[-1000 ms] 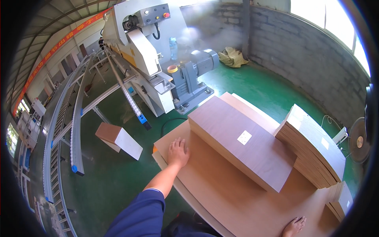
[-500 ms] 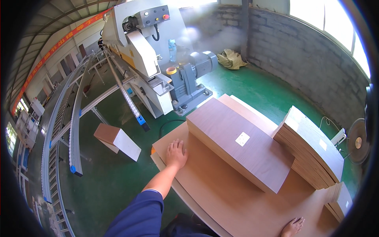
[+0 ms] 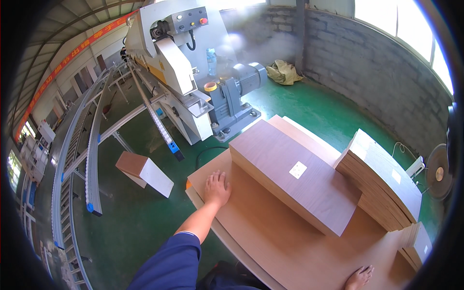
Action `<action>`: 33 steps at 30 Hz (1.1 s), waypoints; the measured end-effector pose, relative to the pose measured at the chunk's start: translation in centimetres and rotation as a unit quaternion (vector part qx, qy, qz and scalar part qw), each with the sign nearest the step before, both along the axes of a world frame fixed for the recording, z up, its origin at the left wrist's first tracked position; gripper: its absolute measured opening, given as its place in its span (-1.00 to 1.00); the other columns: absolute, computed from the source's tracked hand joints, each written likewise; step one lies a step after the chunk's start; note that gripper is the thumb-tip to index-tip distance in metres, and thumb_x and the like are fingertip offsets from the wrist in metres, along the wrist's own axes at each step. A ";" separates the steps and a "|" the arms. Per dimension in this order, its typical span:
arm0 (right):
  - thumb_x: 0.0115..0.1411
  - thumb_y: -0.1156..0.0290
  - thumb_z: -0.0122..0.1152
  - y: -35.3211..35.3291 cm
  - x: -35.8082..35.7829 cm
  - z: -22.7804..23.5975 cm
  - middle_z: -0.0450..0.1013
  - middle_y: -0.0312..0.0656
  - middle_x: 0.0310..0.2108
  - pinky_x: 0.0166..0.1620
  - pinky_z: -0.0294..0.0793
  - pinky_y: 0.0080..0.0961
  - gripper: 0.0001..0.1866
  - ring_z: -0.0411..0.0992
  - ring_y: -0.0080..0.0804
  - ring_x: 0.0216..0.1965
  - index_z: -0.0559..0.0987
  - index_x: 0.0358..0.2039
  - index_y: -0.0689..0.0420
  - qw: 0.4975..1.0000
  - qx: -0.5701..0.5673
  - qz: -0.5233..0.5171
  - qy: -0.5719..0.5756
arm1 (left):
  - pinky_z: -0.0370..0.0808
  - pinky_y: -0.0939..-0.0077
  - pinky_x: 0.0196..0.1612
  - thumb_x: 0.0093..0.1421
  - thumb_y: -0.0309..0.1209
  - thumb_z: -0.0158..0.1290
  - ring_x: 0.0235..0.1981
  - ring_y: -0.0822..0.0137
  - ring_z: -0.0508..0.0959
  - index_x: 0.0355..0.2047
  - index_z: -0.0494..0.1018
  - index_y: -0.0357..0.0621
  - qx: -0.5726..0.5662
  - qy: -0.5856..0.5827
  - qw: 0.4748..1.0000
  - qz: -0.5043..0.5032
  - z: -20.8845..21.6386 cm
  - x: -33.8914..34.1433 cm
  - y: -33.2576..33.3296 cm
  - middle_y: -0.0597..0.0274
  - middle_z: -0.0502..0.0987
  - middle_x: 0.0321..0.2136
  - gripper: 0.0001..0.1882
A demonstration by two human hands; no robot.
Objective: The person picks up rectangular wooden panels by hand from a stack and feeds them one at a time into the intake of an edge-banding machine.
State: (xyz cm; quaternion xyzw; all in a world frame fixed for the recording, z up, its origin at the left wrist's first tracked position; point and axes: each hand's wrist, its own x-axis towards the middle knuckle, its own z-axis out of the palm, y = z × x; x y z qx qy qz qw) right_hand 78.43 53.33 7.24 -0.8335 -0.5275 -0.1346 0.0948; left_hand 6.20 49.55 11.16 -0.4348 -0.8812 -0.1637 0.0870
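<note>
My left hand (image 3: 217,188) lies flat on the left part of a large brown board (image 3: 261,222), fingers stretched out and holding nothing. Near the lower edge of the picture, my right hand (image 3: 359,278) rests on the same board with its fingers extended. Between and beyond the hands sits a stack of wood-grain panels (image 3: 295,179), a small white label on its top. Another tall stack of panels (image 3: 382,174) stands to its right, light on top. A smaller stack (image 3: 418,246) is at the far right, close to my right hand.
A grey machine (image 3: 176,63) with a control panel and a motor (image 3: 249,79) stands ahead. Roller conveyor rails (image 3: 94,164) run along the left. A bent board piece (image 3: 145,171) is on the green floor. A crumpled sack (image 3: 283,72) lies by the block wall.
</note>
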 end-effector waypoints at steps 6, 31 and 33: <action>0.41 -0.03 -0.02 0.0 0.8 -1.2 0.40 0.17 0.24 0.33 0.28 0.06 -0.41 0.33 0.10 0.30 0.50 0.21 0.18 1.000 0.015 0.016 -0.018 | 0.12 0.11 0.44 0.30 -0.16 0.00 0.37 0.01 0.26 0.26 0.38 -0.11 0.000 -0.002 1.000 0.003 0.2 0.1 0.0 0.01 0.33 0.33 -0.44; 0.37 0.06 0.09 0.3 1.7 -2.3 0.46 0.09 0.19 0.20 0.40 0.11 -0.51 0.41 0.05 0.23 0.54 0.16 0.12 0.996 0.044 0.023 -0.069 | 0.08 0.13 0.47 0.33 -0.12 -0.03 0.40 0.02 0.22 0.30 0.35 -0.12 -0.012 -0.010 1.000 0.003 -0.2 -0.2 -0.2 0.01 0.29 0.36 -0.41; 0.39 0.04 0.05 0.3 1.7 -2.0 0.46 0.08 0.20 0.23 0.38 0.11 -0.49 0.41 0.05 0.23 0.54 0.17 0.11 0.997 0.037 0.021 -0.065 | 0.08 0.12 0.47 0.32 -0.12 -0.03 0.40 0.02 0.22 0.30 0.35 -0.13 -0.009 -0.012 1.000 0.002 -0.2 -0.1 0.0 0.01 0.29 0.36 -0.41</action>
